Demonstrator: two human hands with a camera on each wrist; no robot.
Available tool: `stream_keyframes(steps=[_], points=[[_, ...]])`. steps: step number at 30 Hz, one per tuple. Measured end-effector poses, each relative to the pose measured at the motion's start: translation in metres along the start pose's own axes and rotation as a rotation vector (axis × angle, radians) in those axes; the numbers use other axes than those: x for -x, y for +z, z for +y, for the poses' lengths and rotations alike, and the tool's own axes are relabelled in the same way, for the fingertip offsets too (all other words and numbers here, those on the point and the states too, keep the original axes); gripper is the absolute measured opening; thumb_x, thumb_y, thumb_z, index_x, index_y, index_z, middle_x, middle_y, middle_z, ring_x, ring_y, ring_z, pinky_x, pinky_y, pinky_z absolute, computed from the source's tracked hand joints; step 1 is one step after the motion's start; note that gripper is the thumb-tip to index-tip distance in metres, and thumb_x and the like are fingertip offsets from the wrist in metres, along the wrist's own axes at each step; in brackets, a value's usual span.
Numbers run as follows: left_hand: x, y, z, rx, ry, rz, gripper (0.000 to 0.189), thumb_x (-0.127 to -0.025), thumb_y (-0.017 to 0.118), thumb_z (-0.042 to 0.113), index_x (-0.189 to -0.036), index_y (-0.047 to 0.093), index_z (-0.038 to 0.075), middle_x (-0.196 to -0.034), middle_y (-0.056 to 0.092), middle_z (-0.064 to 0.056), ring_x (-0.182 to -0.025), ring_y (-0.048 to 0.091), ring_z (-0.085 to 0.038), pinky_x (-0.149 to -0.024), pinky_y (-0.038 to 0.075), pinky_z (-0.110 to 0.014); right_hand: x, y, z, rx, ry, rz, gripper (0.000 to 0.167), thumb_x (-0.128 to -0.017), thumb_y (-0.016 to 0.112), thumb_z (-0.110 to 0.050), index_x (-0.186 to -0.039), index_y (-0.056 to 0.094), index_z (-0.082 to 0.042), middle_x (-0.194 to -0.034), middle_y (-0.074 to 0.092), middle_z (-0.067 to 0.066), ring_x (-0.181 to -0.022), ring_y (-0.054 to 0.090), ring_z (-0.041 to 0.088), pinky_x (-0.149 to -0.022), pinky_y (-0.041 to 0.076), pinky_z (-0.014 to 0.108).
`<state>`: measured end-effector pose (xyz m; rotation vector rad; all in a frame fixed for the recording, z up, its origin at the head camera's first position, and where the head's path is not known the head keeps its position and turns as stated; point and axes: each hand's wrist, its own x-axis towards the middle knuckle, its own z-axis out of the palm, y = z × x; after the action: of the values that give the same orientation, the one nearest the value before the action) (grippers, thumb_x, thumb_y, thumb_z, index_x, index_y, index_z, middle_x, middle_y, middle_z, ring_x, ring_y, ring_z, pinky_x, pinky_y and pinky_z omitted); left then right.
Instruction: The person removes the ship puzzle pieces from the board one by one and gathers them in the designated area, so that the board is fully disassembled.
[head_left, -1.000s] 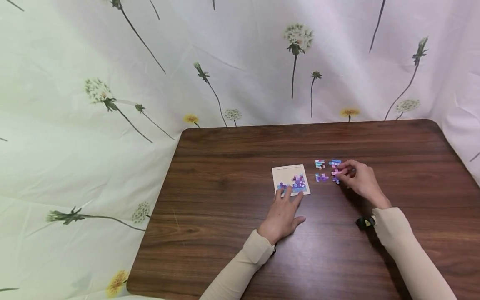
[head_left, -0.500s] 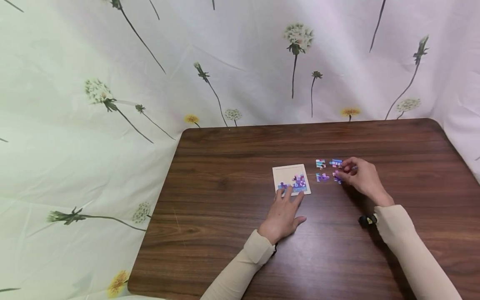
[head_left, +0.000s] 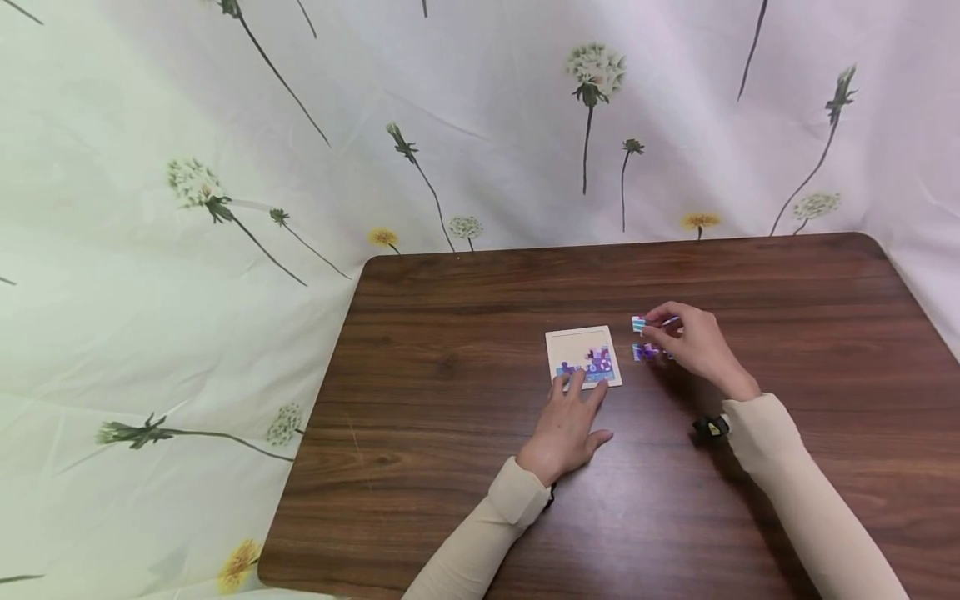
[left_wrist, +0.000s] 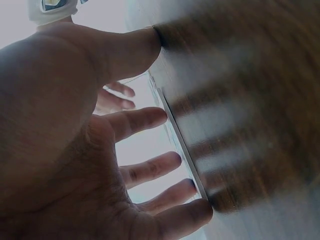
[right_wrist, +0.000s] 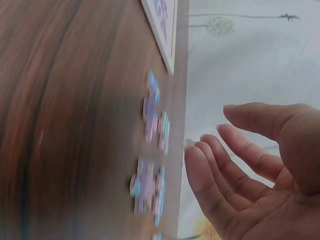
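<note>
In the head view a small square jigsaw tray (head_left: pixel 573 343) lies on the table, its lower part filled with purple and blue pieces. My left hand (head_left: pixel 562 433) rests its spread, straight fingertips along the near edge of this tray. To the right, my right hand (head_left: pixel 699 343) hovers over loose jigsaw pieces. A striped piece (head_left: pixel 638 323) shows just by its fingertips, and a purple piece (head_left: pixel 642 352) lies below them. From the right wrist, thumb and fingers stand apart with nothing between them, above several blurred pieces (right_wrist: pixel 151 107). The hand hides some pieces from the head camera.
A dark wood-grain table (head_left: pixel 435 333) carries everything. Behind it and at the sides hangs a pale cloth (head_left: pixel 495 125) printed with dandelions. The loose pieces lie close to the tray's right side.
My right hand has moved left and slightly away from me, from the right-hand pieces to above the striped piece. My left hand stays on the tray's near edge.
</note>
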<state>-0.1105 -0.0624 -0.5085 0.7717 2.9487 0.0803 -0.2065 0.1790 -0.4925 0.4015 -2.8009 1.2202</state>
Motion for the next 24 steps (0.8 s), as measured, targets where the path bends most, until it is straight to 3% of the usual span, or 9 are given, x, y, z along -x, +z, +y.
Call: stream_keyframes(steps=[3,6,12,24], points=[[0.0,0.0,0.0,-0.006,0.005,0.019,0.071,-0.096,0.068,0.055,-0.155,0.047,0.021,-0.151,0.048,-0.015,-0.135,0.049,-0.036,-0.117,0.042,-0.045,-0.003,0.008,-0.005,-0.016,-0.011,-0.031,0.02,-0.1,0.07,-0.014,-0.113,0.071,0.001,-0.106,0.075,0.021,-0.096,0.072,0.035,-0.086,0.06,0.051],[0.0,0.0,-0.001,-0.012,0.007,0.025,0.073,-0.096,0.068,0.055,-0.156,0.046,0.02,-0.15,0.049,-0.016,-0.134,0.049,-0.036,-0.117,0.042,-0.045,-0.007,0.017,-0.008,-0.026,-0.023,-0.071,0.02,-0.101,0.068,-0.014,-0.114,0.072,0.001,-0.109,0.075,0.021,-0.1,0.072,0.037,-0.092,0.058,0.057],[0.0,-0.001,-0.001,-0.028,0.001,0.032,0.076,-0.096,0.068,0.057,-0.157,0.045,0.019,-0.15,0.048,-0.016,-0.133,0.049,-0.035,-0.116,0.042,-0.043,-0.014,0.031,-0.012,-0.022,-0.038,-0.161,0.023,-0.103,0.063,-0.01,-0.121,0.072,0.002,-0.117,0.074,0.022,-0.108,0.072,0.04,-0.095,0.057,0.057],[0.0,-0.002,0.0,-0.027,0.003,0.015,0.075,-0.097,0.066,0.057,-0.157,0.045,0.019,-0.15,0.047,-0.016,-0.135,0.048,-0.034,-0.117,0.042,-0.043,-0.018,0.049,-0.014,0.019,-0.157,-0.255,0.023,-0.099,0.069,-0.007,-0.118,0.073,0.005,-0.106,0.072,0.02,-0.097,0.071,0.033,-0.088,0.058,0.051]])
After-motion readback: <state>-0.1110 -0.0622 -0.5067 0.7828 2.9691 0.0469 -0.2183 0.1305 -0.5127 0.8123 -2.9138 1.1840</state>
